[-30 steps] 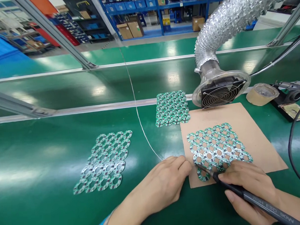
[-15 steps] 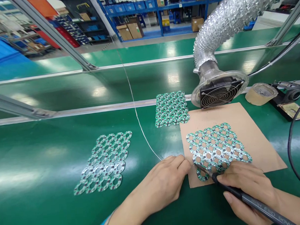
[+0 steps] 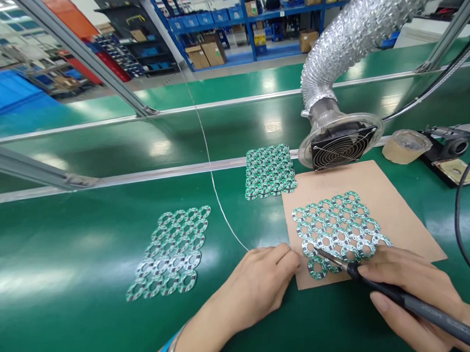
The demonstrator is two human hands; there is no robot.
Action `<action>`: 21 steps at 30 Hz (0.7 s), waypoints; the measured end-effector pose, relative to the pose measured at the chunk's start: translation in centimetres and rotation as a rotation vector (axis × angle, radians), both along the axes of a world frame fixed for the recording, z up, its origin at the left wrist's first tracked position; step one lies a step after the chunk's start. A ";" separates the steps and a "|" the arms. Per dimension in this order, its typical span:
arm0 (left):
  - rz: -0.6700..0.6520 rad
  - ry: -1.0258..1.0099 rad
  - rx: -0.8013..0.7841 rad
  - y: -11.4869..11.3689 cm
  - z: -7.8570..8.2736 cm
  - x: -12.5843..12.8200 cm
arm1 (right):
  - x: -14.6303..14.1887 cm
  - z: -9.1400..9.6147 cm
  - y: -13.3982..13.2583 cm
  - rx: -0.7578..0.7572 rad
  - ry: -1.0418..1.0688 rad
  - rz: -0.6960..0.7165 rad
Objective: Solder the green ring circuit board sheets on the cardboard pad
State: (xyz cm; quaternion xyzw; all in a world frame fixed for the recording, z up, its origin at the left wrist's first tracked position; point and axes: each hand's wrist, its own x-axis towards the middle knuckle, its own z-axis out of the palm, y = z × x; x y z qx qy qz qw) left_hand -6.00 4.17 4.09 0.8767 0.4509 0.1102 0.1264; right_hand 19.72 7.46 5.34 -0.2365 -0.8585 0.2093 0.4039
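Note:
My right hand [image 3: 409, 287] grips a dark soldering iron [image 3: 415, 307], whose tip touches the near left part of a panel of green ring-shaped circuit boards [image 3: 340, 228]. That panel lies on a brown cardboard sheet [image 3: 379, 182]. My left hand [image 3: 259, 286] rests on the green mat at the cardboard's left edge, its fingers pinched on a thin solder wire [image 3: 216, 197] that runs up and away from me.
A second panel of ring boards [image 3: 170, 251] lies to the left, a third [image 3: 269, 170] behind the cardboard. A fume fan [image 3: 340, 140] on a silver flexible duct [image 3: 353, 36] hangs over the cardboard's far edge. A tape roll [image 3: 407, 145] and an iron stand [image 3: 450, 148] sit at right.
The iron's tip has shifted slightly up and to the right on the panel, and my right hand has moved right. My left hand stays put.

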 end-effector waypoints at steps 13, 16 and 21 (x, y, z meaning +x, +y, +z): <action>-0.062 -0.206 0.041 -0.6 -1.4 1.4 | 0.1 -1.2 -2.8 -0.008 0.103 -0.096; -0.045 -0.135 0.152 -0.4 -1.6 1.0 | 0.2 -1.7 -3.2 0.005 0.100 -0.132; -0.035 -0.114 0.234 -0.1 -2.0 0.8 | -0.3 -2.4 -3.2 0.005 0.152 -0.105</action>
